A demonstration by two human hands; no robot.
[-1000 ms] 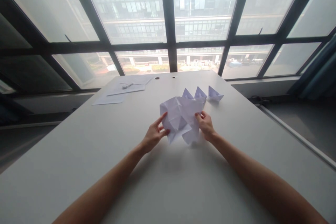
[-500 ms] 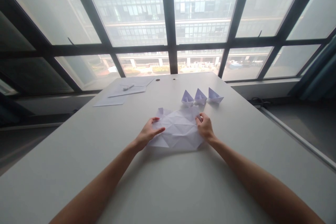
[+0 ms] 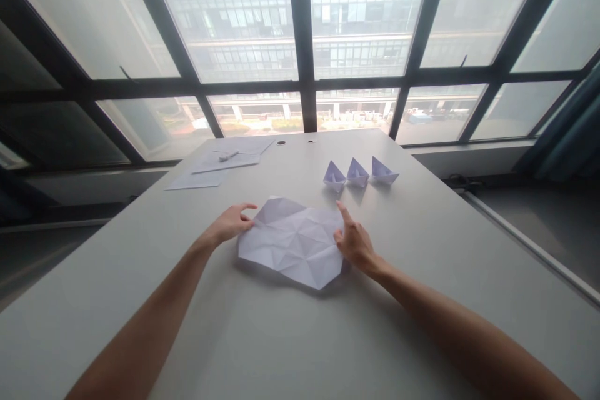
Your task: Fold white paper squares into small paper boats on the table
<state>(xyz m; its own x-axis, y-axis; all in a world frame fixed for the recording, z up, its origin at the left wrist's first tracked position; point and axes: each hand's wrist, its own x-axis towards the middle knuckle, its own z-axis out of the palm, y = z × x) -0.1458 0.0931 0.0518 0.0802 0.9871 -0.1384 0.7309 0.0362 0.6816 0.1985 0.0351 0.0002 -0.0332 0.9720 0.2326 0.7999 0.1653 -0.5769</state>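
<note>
A white sheet of paper (image 3: 293, 240), covered in fold creases, lies spread flat on the grey table (image 3: 281, 337) in front of me. My left hand (image 3: 230, 224) is at the sheet's upper left edge, its thumb and curled forefinger apart and just touching the paper. My right hand (image 3: 354, 242) rests at the sheet's right edge with the forefinger stretched out and the thumb on the paper. Neither hand grips anything. Three small folded paper boats (image 3: 357, 173) stand in a row beyond the sheet, to the right.
Flat sheets of paper (image 3: 220, 165) with a white pen (image 3: 228, 155) on top lie at the far left of the table. Two small holes (image 3: 281, 142) sit near the far edge. Large windows with dark frames rise behind the table.
The half-folded paper that both hands held up has been opened out and laid flat on the table, then turned and shifted left. Both hands have loosened to its edges.
</note>
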